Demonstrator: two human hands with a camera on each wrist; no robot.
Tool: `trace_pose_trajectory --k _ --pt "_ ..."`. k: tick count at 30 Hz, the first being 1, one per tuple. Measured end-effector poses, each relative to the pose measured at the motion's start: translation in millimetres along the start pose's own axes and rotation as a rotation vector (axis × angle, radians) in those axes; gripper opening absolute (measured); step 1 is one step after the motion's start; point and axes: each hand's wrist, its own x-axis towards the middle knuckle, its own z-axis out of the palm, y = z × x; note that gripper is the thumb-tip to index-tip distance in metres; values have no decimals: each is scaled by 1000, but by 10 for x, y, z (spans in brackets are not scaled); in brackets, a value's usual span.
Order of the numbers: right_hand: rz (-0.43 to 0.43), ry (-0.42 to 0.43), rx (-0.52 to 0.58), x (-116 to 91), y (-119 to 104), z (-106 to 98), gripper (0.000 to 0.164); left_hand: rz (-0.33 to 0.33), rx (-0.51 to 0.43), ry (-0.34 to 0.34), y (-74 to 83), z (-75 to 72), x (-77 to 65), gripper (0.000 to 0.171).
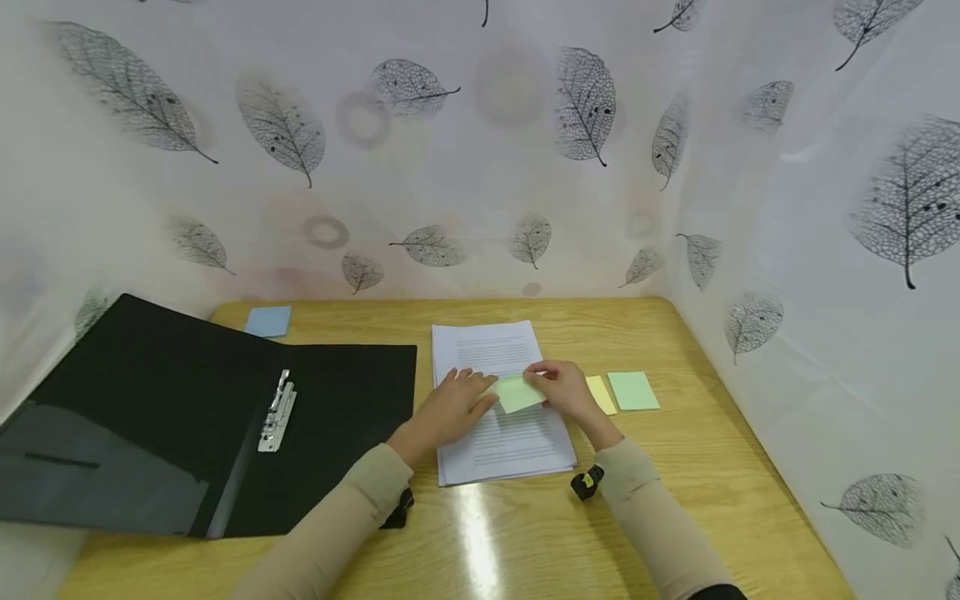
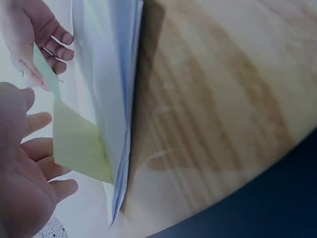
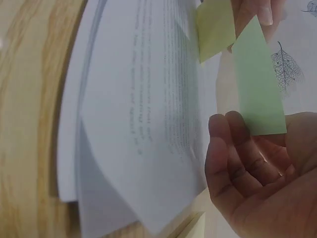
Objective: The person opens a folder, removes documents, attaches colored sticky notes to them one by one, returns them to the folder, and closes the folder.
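A light green sticky note (image 1: pixel 519 394) is pinched at its right end by my right hand (image 1: pixel 566 392), over the stack of printed sheets (image 1: pixel 506 450). In the right wrist view, the right hand (image 3: pixel 262 173) has its thumb and fingers on the lower end of the green note (image 3: pixel 257 84). My left hand (image 1: pixel 453 408) lies over the stack's left edge with its fingers extended. A yellow sticky note (image 2: pixel 81 144) stands out from the paper beside the left fingers (image 2: pixel 37 124); firm contact there is hard to tell.
An open black binder (image 1: pixel 352 400) with a metal clip (image 1: pixel 277 417) lies left of the sheets. Blue sticky notes (image 1: pixel 267 322) sit at the back left. Yellow notes (image 1: pixel 602 395) and a green pad (image 1: pixel 633 391) lie at the right. A patterned curtain (image 1: pixel 465 167) surrounds the table.
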Motion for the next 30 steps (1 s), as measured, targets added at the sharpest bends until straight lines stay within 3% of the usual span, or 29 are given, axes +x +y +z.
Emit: trace_pose_trajectory --k 6,12,20,30 --pt "30 19 -42 12 83 16 21 17 26 -48 28 97 -29 53" --pt "-11 5 -85 21 144 30 20 8 99 -72 49 162 -51 53" --pt "-82 44 -165 36 157 67 16 -52 155 -153 117 202 -70 59" --pt "-88 77 -218 3 137 134 16 -98 150 -178 153 203 -94 62"
